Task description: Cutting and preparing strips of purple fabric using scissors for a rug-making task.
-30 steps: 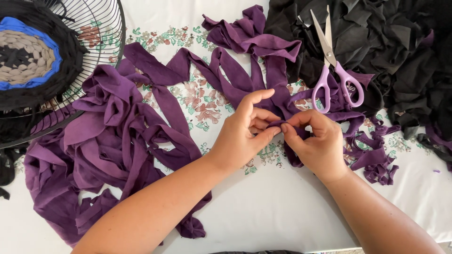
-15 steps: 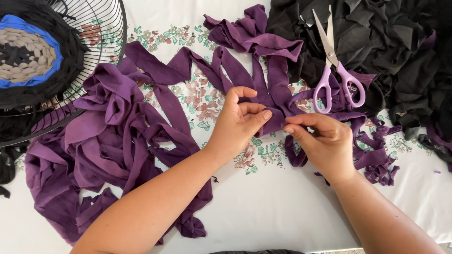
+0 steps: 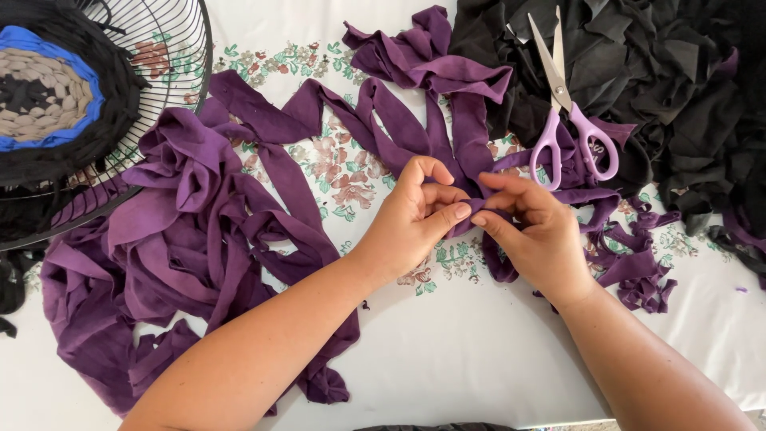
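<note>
Since half a second ago the left hand (image 3: pixel 415 219) has closed back toward the right hand (image 3: pixel 535 231); the gap between them is gone and their fingertips now meet over the purple fabric strip (image 3: pixel 471 209). A second ago they were pinched together much the same way, slightly lower.

The left forearm comes in from 7 o'clock, wrist bent, thumb and curled index finger pinching the strip's end. The right forearm enters from 5 o'clock; its fingers are bent and clamped on the same strip just at 3 o'clock of the left thumb. The strip sits at the centre of the view, between both hands, running up toward 12 o'clock into more purple strips.

A heap of purple strips (image 3: pixel 183 247) lies at 9 o'clock of the hands. Lilac-handled scissors (image 3: pixel 566 112) rest at 1 o'clock on black fabric scraps (image 3: pixel 662 80). A wire fan guard (image 3: pixel 171 56) holding a woven rag circle (image 3: pixel 44 92) sits at 10 o'clock. All rest on a floral tablecloth (image 3: pixel 343 172).
</note>
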